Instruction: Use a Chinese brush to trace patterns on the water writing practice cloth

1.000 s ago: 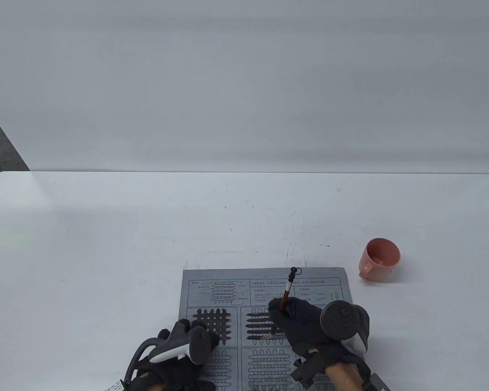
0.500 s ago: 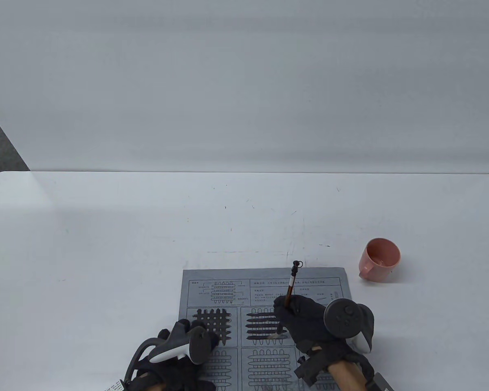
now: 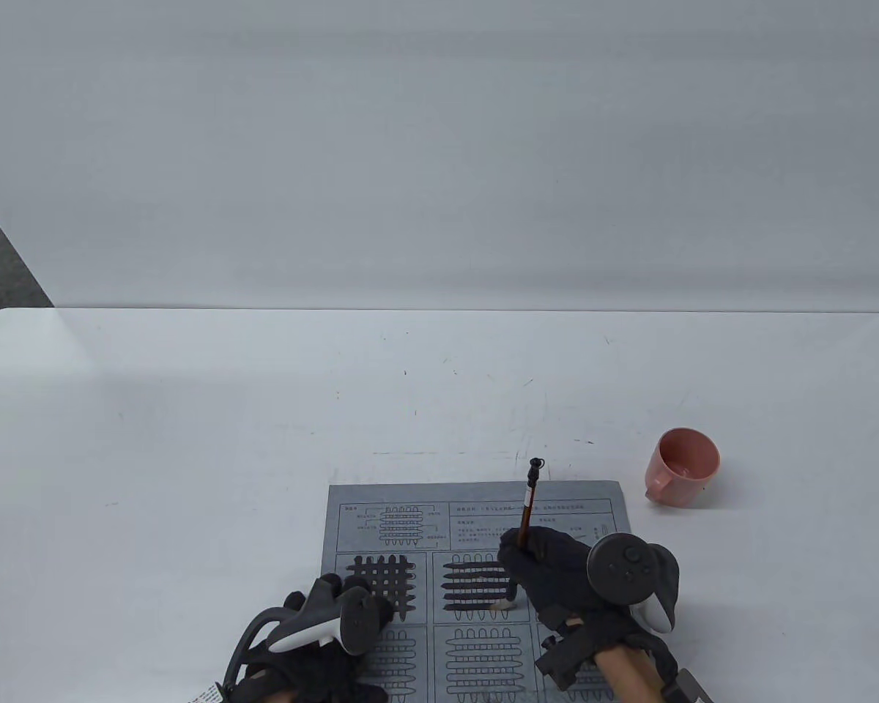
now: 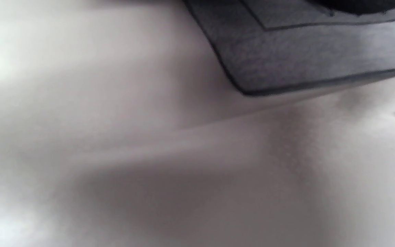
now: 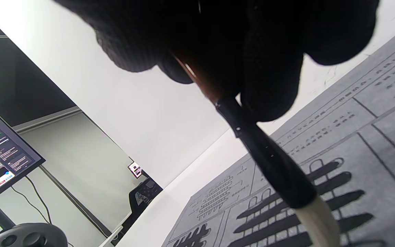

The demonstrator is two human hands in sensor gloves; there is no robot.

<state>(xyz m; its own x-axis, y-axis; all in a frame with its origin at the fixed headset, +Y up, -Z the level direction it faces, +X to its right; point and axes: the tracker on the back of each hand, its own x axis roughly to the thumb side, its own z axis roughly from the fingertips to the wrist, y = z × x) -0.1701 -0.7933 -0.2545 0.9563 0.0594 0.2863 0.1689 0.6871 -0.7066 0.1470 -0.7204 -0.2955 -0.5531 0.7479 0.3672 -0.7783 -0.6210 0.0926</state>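
A grey water writing cloth (image 3: 476, 527) with printed stroke patterns lies at the table's front middle. Its upper left grid panel (image 3: 384, 578) and upper middle panel (image 3: 476, 582) carry dark wet strokes. My right hand (image 3: 549, 575) grips a Chinese brush (image 3: 529, 505), held nearly upright, with its pale tip (image 3: 507, 605) touching the right end of the middle panel's lowest dark stroke. In the right wrist view my gloved fingers (image 5: 269, 61) hold the brush (image 5: 269, 161) above the cloth (image 5: 372, 144). My left hand (image 3: 337, 622) rests on the cloth's left side. The left wrist view shows only a cloth corner (image 4: 286, 55).
A pink cup (image 3: 683, 466) stands on the white table (image 3: 264, 439) to the right of the cloth. A monitor (image 5: 2, 151) shows off the table in the right wrist view.
My right hand has moved to the right with the brush, drawing the tip rightward along the lowest stroke of the middle panel. The brush handle stands more upright. The left hand has not moved.
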